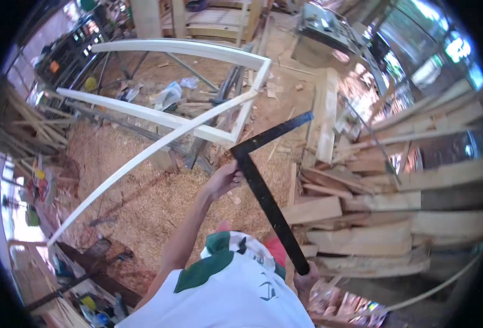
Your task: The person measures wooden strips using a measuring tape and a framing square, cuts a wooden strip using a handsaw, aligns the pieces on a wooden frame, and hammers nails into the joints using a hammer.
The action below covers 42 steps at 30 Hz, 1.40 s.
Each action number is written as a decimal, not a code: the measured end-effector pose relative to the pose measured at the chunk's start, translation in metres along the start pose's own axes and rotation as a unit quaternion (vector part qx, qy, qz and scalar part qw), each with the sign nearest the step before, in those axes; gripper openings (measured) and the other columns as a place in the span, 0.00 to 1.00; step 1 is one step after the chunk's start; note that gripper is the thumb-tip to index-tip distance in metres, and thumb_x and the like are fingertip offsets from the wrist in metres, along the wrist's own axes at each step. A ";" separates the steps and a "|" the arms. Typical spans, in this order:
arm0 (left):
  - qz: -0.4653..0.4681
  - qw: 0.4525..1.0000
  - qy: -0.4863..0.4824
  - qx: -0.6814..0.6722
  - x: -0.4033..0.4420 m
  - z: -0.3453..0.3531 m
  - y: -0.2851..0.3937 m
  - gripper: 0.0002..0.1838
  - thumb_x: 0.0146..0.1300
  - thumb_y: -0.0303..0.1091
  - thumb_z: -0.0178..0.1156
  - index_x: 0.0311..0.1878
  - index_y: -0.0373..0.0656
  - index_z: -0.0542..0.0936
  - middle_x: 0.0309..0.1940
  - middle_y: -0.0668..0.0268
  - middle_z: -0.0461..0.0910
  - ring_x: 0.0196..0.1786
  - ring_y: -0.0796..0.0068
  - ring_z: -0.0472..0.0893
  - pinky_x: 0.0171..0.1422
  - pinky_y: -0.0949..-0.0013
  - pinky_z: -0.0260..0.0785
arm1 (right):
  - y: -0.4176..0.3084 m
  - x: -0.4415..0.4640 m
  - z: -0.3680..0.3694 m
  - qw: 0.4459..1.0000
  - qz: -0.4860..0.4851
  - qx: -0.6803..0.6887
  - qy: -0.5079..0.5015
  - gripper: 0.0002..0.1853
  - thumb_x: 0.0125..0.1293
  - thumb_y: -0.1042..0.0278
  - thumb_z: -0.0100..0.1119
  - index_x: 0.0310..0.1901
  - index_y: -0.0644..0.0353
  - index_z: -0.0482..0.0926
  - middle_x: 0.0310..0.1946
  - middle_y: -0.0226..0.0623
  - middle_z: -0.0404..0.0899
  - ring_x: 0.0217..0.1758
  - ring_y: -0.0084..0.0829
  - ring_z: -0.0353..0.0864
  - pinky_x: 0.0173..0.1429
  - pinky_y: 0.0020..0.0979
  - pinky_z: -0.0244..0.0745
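A large dark L-shaped square is held across the middle of the view. My left hand is closed on it just below its corner. Near the bottom, my right hand grips the end of its long arm. The short arm points up and to the right, with its corner close to the wooden frame. That pale frame has two long rails joined by a crosspiece at the right. A thin pale strip lies diagonally over it and reaches down to the lower left.
Stacked boards fill the right side. Wood shavings cover the floor. A plastic bag shows beyond the near rail. More sticks are piled at the left, and a machine table stands at the back right.
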<state>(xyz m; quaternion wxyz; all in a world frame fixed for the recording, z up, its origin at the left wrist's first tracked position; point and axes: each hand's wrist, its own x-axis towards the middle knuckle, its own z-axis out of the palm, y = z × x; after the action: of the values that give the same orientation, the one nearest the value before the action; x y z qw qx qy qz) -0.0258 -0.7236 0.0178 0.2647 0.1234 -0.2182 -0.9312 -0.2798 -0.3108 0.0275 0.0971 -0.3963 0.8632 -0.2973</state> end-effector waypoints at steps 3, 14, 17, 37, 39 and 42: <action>0.139 0.929 0.278 0.201 0.005 0.036 0.038 0.17 0.76 0.50 0.57 0.56 0.48 0.77 0.42 0.71 0.83 0.40 0.78 0.82 0.42 0.75 0.75 | -0.006 0.116 0.006 0.991 -0.127 -0.027 -0.027 0.13 0.45 0.69 0.72 0.31 0.60 0.78 0.25 0.47 0.77 0.28 0.53 0.78 0.35 0.45 0.72; 0.415 0.762 0.496 0.033 0.169 -0.036 0.077 0.12 0.75 0.42 0.62 0.51 0.45 0.79 0.38 0.73 0.81 0.38 0.82 0.79 0.41 0.73 0.73 | -0.176 0.521 0.123 0.881 -0.327 0.024 -0.341 0.23 0.49 0.57 0.78 0.39 0.63 0.78 0.30 0.45 0.79 0.34 0.42 0.80 0.40 0.40 0.74; 0.464 0.731 0.500 0.004 0.182 -0.012 0.104 0.13 0.76 0.44 0.60 0.51 0.44 0.79 0.40 0.71 0.83 0.38 0.80 0.81 0.43 0.72 0.76 | -0.216 0.584 0.142 0.863 -0.414 0.001 -0.289 0.28 0.47 0.49 0.80 0.41 0.62 0.79 0.32 0.45 0.78 0.39 0.49 0.79 0.44 0.44 0.73; 0.437 0.163 0.562 0.683 0.231 0.063 0.412 0.31 0.59 0.60 0.71 0.46 0.37 0.84 0.44 0.53 0.79 0.42 0.54 0.80 0.48 0.56 0.73 | -0.858 0.852 0.103 0.432 -0.897 -0.002 -0.094 0.26 0.54 0.69 0.77 0.54 0.61 0.78 0.47 0.42 0.80 0.50 0.40 0.82 0.57 0.38 0.75; 0.421 0.261 0.545 0.677 0.256 0.032 0.436 0.30 0.61 0.59 0.69 0.44 0.36 0.85 0.41 0.54 0.78 0.40 0.55 0.79 0.46 0.55 0.72 | -0.879 0.809 0.116 0.336 -0.940 -0.008 -0.062 0.23 0.51 0.60 0.78 0.45 0.60 0.80 0.39 0.39 0.79 0.48 0.38 0.80 0.55 0.39 0.70; 0.477 0.344 0.555 0.589 0.285 -0.004 0.444 0.24 0.70 0.52 0.65 0.40 0.34 0.85 0.33 0.58 0.79 0.34 0.61 0.77 0.41 0.56 0.69 | -0.902 0.752 0.156 0.276 -0.957 -0.054 -0.070 0.21 0.47 0.53 0.79 0.34 0.58 0.81 0.30 0.35 0.76 0.39 0.40 0.74 0.55 0.41 0.63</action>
<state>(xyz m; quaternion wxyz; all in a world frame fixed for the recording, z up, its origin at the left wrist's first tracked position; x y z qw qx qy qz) -0.0658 -1.2202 0.1911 0.5835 0.6107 -0.5353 0.0033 -0.1536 -1.3955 0.4855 -0.2188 -0.9616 -0.1321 -0.1003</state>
